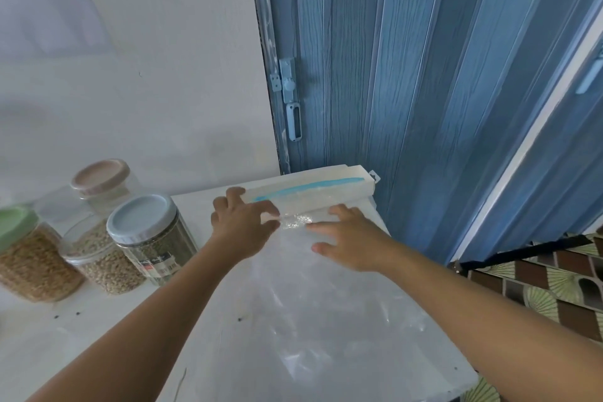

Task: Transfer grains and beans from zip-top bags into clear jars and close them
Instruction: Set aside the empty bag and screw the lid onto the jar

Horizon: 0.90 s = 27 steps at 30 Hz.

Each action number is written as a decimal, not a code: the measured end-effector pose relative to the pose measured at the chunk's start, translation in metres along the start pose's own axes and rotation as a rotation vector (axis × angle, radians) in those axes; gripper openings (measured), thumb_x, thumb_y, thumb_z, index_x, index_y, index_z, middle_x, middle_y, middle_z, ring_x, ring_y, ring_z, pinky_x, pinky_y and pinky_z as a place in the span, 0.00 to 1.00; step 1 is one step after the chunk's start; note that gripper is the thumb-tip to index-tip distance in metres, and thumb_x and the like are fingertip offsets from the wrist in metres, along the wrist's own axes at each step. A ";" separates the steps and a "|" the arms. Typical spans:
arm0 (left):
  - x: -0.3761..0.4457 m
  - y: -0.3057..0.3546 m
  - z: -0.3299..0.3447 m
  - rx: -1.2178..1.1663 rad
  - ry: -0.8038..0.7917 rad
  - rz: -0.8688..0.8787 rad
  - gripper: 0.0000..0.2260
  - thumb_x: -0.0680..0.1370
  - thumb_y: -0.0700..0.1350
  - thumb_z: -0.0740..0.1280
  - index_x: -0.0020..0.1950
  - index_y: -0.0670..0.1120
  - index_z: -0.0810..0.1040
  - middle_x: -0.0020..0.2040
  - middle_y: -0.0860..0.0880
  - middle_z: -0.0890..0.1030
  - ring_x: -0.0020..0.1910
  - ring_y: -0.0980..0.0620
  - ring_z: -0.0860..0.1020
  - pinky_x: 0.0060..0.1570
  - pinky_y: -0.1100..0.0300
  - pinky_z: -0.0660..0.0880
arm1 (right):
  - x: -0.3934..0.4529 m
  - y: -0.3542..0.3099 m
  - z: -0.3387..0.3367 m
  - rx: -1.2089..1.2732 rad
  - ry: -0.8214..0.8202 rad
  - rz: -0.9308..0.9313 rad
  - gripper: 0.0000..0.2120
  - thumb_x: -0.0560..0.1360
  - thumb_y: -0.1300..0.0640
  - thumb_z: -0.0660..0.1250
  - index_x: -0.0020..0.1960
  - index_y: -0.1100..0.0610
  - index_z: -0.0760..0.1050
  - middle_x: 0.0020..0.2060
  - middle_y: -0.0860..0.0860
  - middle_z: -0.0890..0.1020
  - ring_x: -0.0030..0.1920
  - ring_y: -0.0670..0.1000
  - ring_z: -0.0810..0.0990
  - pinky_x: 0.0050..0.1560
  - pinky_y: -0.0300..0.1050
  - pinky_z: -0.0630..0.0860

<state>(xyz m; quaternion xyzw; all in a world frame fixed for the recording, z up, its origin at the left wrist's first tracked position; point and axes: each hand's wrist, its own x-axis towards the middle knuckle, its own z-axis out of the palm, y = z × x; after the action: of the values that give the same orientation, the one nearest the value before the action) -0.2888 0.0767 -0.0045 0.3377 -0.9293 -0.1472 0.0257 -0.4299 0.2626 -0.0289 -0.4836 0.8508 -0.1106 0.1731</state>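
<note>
An empty zip-top bag [326,297] lies flat on the white table [114,352], its clear body stretching toward the person and its far end folded or rolled over into a white band with a blue zip strip [310,188] running across it. Both hands work at that far end. The left hand [243,222] sits at the left corner of the fold, its fingers curled over the rolled edge and its thumb reaching along the front, so it appears to grip the fold, though motion blur makes the exact hold hard to read. The right hand [349,240] lies palm down on the clear plastic just below the fold, fingers straight and slightly spread, pressing the bag against the table; the blue strip is just beyond its fingertips.

To the left of the bag stand the jars, all lidded. The blue-lidded jar [150,238] with dark contents is nearest the left hand. Beside it is a jar of pale beans [101,258], then a green-lidded jar [29,254] of tan grain at the edge of view, and behind them a pink-lidded jar [104,183]. A blue folding door [408,75] stands behind the table.
</note>
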 end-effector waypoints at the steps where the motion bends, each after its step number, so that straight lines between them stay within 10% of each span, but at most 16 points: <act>1: 0.005 0.002 -0.001 0.021 0.048 0.022 0.12 0.84 0.57 0.64 0.68 0.65 0.76 0.76 0.45 0.62 0.75 0.38 0.59 0.74 0.44 0.60 | -0.001 0.001 0.006 -0.006 -0.043 -0.002 0.24 0.82 0.38 0.61 0.78 0.33 0.64 0.78 0.53 0.59 0.77 0.57 0.57 0.76 0.51 0.60; 13: 0.067 0.023 0.016 0.011 -0.012 0.068 0.23 0.86 0.47 0.62 0.80 0.53 0.60 0.66 0.45 0.81 0.62 0.42 0.79 0.52 0.52 0.70 | -0.002 0.006 0.024 0.033 -0.100 -0.009 0.29 0.83 0.39 0.60 0.81 0.32 0.54 0.77 0.51 0.59 0.77 0.56 0.56 0.76 0.52 0.62; 20: 0.078 0.025 0.010 -0.151 -0.101 0.139 0.32 0.77 0.42 0.77 0.77 0.52 0.66 0.62 0.48 0.83 0.59 0.45 0.79 0.61 0.52 0.76 | -0.003 0.012 0.029 0.020 -0.077 -0.040 0.35 0.81 0.38 0.61 0.83 0.35 0.48 0.76 0.51 0.61 0.76 0.56 0.57 0.75 0.53 0.64; 27: 0.080 0.035 0.011 -0.174 0.035 0.197 0.15 0.84 0.48 0.68 0.70 0.51 0.70 0.56 0.46 0.81 0.55 0.45 0.78 0.59 0.49 0.78 | -0.001 0.014 0.025 -0.035 -0.026 -0.023 0.45 0.75 0.34 0.67 0.82 0.37 0.45 0.64 0.52 0.68 0.66 0.56 0.66 0.65 0.55 0.72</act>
<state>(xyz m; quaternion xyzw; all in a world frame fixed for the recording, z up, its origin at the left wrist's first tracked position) -0.3738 0.0547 -0.0092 0.2437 -0.9412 -0.2179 0.0856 -0.4302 0.2699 -0.0562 -0.4977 0.8448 -0.0912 0.1743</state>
